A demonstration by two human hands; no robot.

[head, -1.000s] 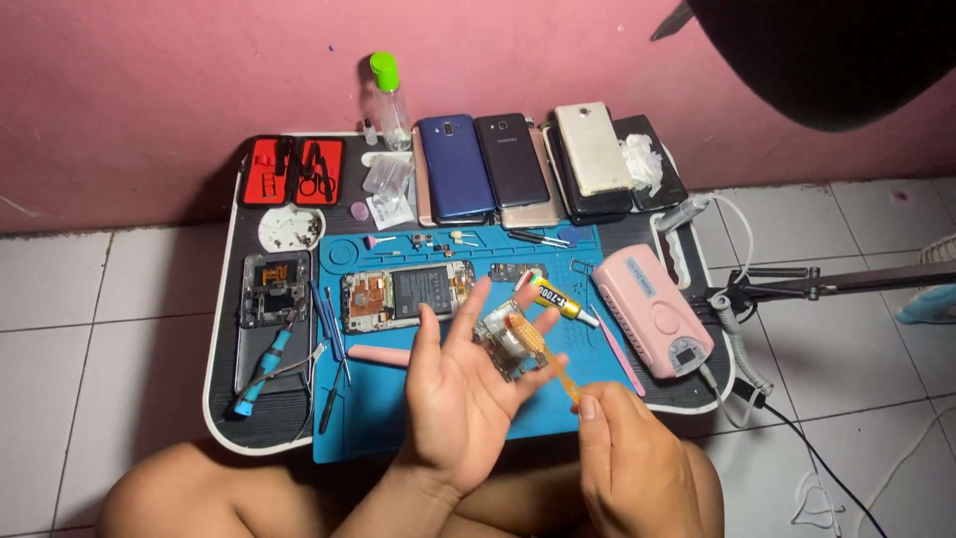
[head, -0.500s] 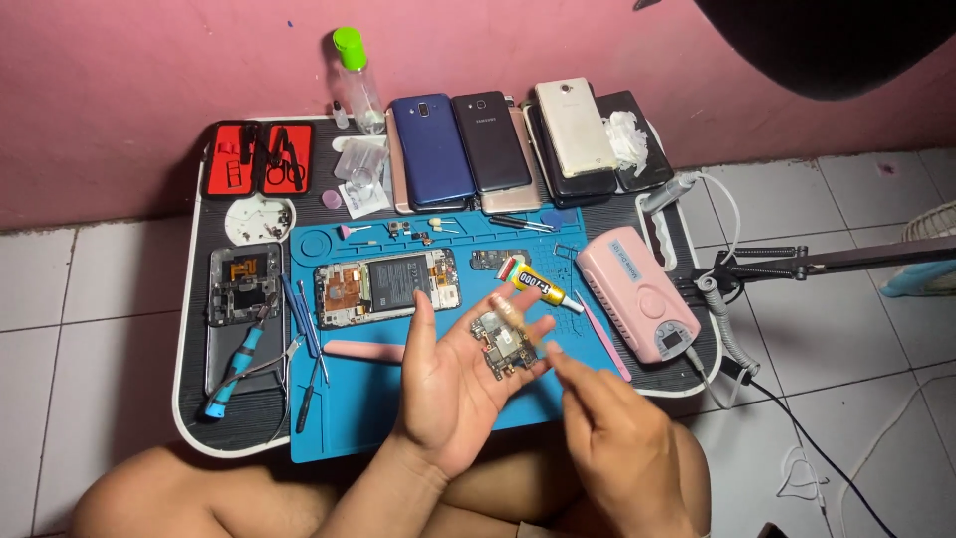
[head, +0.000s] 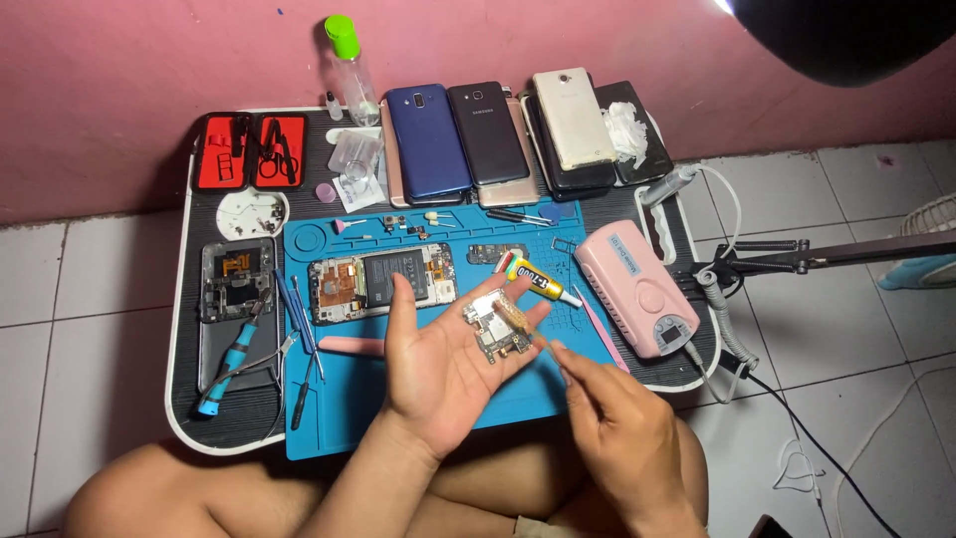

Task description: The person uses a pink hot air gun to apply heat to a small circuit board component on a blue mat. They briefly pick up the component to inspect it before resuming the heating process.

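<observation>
My left hand (head: 445, 367) is palm up over the blue work mat (head: 518, 389), with a small phone circuit board (head: 498, 327) lying on its fingers. My right hand (head: 615, 428) pinches the handle of a small brush (head: 520, 321), whose bristle end rests on the board. An opened phone (head: 382, 282) with its battery showing lies on the mat just beyond my left hand. A yellow glue tube (head: 540, 281) lies to the right of the board.
A low black table (head: 184, 394) carries the mat, a row of phones (head: 498, 134) at the back, a red tool case (head: 249, 149), a clear bottle with a green cap (head: 349, 62), a pink tool unit (head: 637, 289), a phone frame (head: 236, 279), and a blue screwdriver (head: 229, 367). A stand arm (head: 827, 254) reaches in from the right.
The view has shifted a little, so the table sits differently in frame. Both hands stay together over the mat, the right hand working the brush on the board.
</observation>
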